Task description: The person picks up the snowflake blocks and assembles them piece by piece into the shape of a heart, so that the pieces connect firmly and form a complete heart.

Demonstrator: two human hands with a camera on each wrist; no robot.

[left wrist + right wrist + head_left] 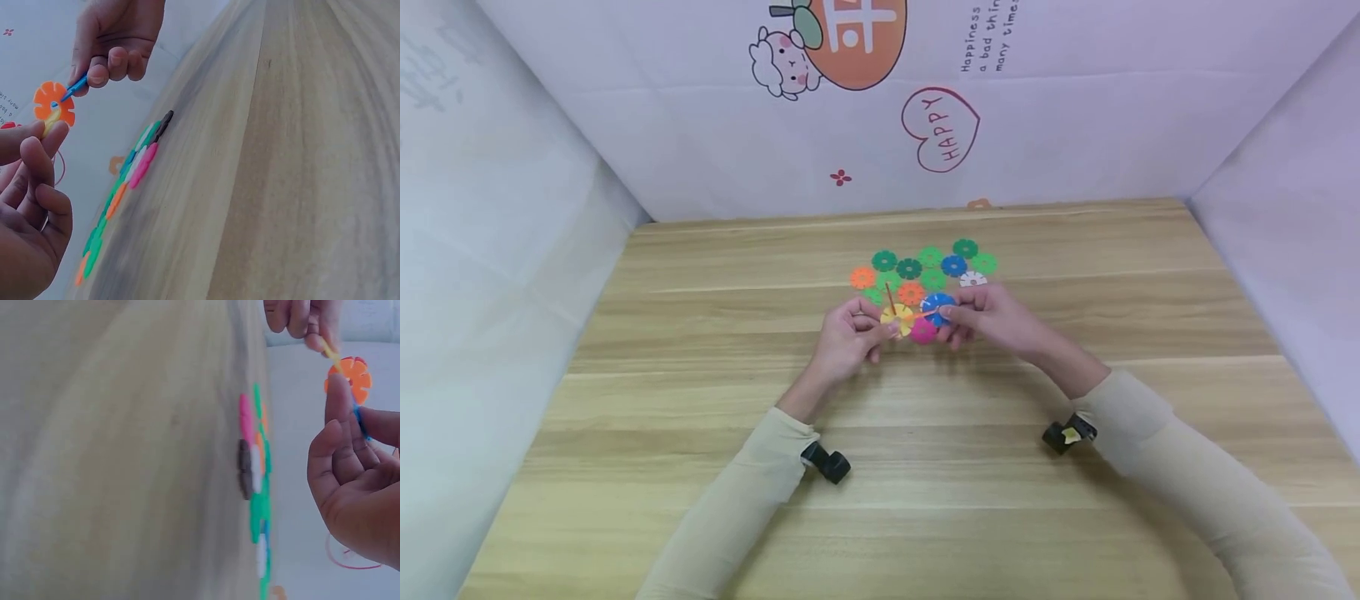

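Observation:
My left hand (842, 342) pinches a yellow notched plastic disc (891, 317) between thumb and fingers. The right hand (1003, 321) grips a blue notched disc (936, 306) by its edge. Between them an orange disc (47, 94), turned crosswise, is slotted to the yellow one and meets the blue one at its other side. A red disc (891, 298), seen edge-on, stands up from the yellow disc. Both hands hold this group above the table, over the loose discs.
Beneath and behind the hands lie several loose discs: green (909, 268), orange (862, 277), blue (954, 266), white (973, 280) and pink (923, 332). A dark disc (245, 469) lies among them. The wooden table (925, 517) ends at a printed white cloth wall (737, 167).

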